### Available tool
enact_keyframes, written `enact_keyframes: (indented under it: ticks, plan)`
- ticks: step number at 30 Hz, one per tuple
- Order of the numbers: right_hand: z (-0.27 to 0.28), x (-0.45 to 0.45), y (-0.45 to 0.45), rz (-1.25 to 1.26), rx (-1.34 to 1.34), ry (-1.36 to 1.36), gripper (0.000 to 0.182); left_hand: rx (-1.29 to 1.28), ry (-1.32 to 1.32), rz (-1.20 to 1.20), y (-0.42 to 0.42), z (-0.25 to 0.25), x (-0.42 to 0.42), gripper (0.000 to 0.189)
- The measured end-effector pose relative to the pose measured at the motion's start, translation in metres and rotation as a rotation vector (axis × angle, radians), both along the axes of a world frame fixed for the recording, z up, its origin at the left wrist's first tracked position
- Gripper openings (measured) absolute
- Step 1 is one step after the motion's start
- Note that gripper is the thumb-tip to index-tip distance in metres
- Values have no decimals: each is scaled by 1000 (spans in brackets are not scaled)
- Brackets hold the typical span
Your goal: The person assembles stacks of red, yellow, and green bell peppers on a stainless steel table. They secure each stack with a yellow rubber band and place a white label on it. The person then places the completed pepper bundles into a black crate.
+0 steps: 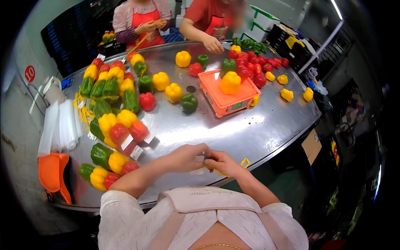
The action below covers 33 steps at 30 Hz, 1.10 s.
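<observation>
My left hand [189, 158] and my right hand [223, 163] meet at the fingertips over the table's near edge. A small white tag [197, 165] shows just below my left fingers; whether they grip it is hidden. A yellow strip [246, 162], perhaps netting, runs under my right hand, its looped end sticking out on the right. My right thumb and fingers are closed on it. To the left lie packed rows of green, yellow and red bell peppers [118, 161], some with white labels [136, 152].
An orange scale [215, 101] carries a yellow pepper [230, 82] on the steel table [175, 128]. Loose peppers [189, 103] lie around it. Yellow netting [82, 112], plastic sleeves [62, 125] and an orange cap [53, 172] lie left. Two people in red aprons [147, 22] stand opposite.
</observation>
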State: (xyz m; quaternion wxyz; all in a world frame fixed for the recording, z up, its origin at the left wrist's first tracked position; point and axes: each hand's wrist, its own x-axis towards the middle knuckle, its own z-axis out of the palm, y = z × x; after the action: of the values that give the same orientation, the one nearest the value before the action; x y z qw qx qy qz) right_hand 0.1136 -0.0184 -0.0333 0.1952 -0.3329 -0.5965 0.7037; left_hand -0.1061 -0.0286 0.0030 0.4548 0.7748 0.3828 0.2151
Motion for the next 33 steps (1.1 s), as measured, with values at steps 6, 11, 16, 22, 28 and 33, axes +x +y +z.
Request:
enact_keyframes:
  ticks: [6,11,16,22,28,33]
  plan:
    - [2,23,0,120,228,-195,21,-136,40,2,1,6,-3,33]
    - [-1,53,3,123,474,-324,21,-109,54,105,-3,-11,-19,32]
    - [-25,125,18,-42,528,-487,20,-96,150,312,-2,-34,-54,34]
    - [-5,204,10,-384,314,-598,17,-13,472,531,-13,-68,-90,28]
    - [-2,167,5,-189,703,-679,22,325,732,276,-12,-91,-65,38]
    - [25,56,0,-48,1019,-784,28,341,-132,193,2,-52,41,53]
